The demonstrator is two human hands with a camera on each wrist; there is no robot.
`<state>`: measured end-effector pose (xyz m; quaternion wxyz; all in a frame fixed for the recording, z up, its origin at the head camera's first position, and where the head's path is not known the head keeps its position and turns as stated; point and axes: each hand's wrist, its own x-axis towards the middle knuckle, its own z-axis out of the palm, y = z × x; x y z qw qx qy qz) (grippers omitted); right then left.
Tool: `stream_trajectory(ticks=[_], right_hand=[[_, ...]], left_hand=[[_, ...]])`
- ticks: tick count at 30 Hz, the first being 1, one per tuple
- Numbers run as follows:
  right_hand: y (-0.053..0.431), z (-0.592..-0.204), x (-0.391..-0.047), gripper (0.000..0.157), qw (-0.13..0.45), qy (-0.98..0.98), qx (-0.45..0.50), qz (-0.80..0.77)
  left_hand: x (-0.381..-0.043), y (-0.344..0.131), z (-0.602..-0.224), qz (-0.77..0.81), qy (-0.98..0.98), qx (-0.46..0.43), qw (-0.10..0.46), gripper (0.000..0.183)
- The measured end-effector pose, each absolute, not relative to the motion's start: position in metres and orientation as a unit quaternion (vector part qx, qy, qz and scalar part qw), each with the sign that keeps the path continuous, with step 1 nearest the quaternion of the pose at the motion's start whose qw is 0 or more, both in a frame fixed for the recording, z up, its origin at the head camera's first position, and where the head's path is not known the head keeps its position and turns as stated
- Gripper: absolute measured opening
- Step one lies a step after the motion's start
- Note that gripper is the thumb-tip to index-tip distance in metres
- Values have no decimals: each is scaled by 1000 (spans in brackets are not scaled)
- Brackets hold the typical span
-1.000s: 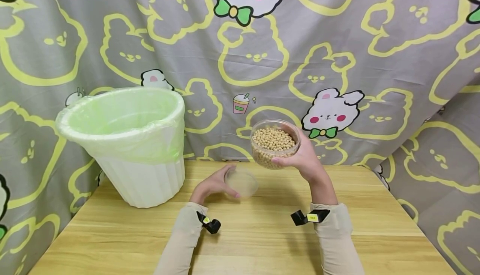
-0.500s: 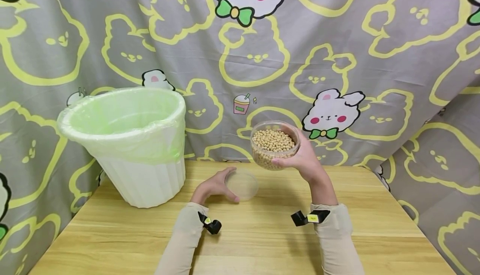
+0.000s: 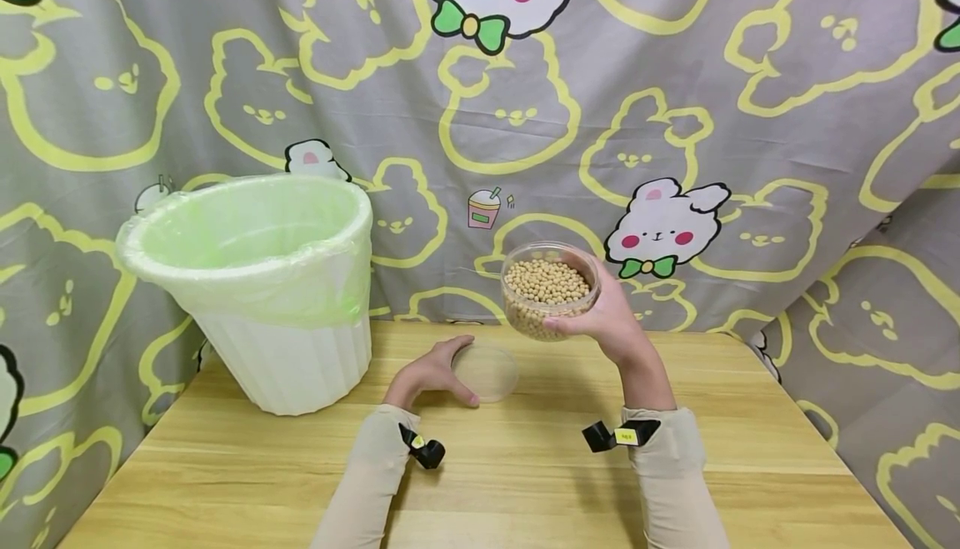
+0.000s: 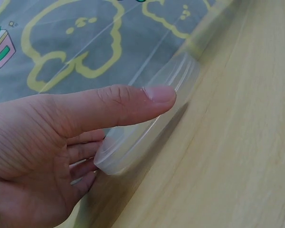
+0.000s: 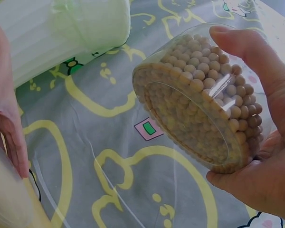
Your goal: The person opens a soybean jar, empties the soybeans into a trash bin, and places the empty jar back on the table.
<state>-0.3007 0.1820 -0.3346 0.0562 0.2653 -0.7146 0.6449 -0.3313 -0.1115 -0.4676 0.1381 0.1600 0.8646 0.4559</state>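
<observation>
A clear round plastic jar (image 3: 547, 291), filled with small round beige beans (image 5: 194, 118), is tilted slightly above the table's back. My right hand (image 3: 600, 316) grips it from the right side, thumb near the front. The jar has no lid on it. Below and left of it, a translucent round lid (image 3: 486, 372) lies on the table. Around the lid's left edge is my left hand (image 3: 435, 374), thumb and fingers spread apart. In the left wrist view the thumb reaches across in front of the lid (image 4: 147, 123), and the other fingers are partly behind its edge.
A tall white bin (image 3: 292, 357) with a pale green plastic liner stands at the table's back left. The wooden table (image 3: 510, 482) ends at a grey patterned curtain (image 3: 517, 132) behind. Both wrists carry small black camera mounts.
The lid has come down slightly onto the table, and my left thumb and fingers have spread a little wider around it. The right hand holds the jar nearly still.
</observation>
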Motion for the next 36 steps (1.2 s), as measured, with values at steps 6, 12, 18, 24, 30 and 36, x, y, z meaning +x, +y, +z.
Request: stream_trajectory(ticks=[6, 12, 18, 24, 30, 36], right_hand=[[182, -335, -301, 103, 56, -717, 266, 642], [182, -333, -302, 102, 59, -713, 271, 644], [183, -335, -302, 102, 60, -711, 275, 644], [185, -334, -299, 103, 60, -712, 271, 645], [188, -331, -295, 102, 56, -717, 263, 643], [194, -331, -292, 97, 53, -718, 257, 644]], left_hand=[[-330, -111, -467, 454, 867, 155, 136, 117], [-331, -111, -465, 458, 865, 159, 131, 117], [-330, -107, -457, 502, 844, 161, 101, 100], [-315, -105, -406, 484, 859, 156, -55, 71], [-271, -106, -331, 511, 772, 204, -318, 40], [-242, -121, -293, 427, 665, 187, -584, 19]])
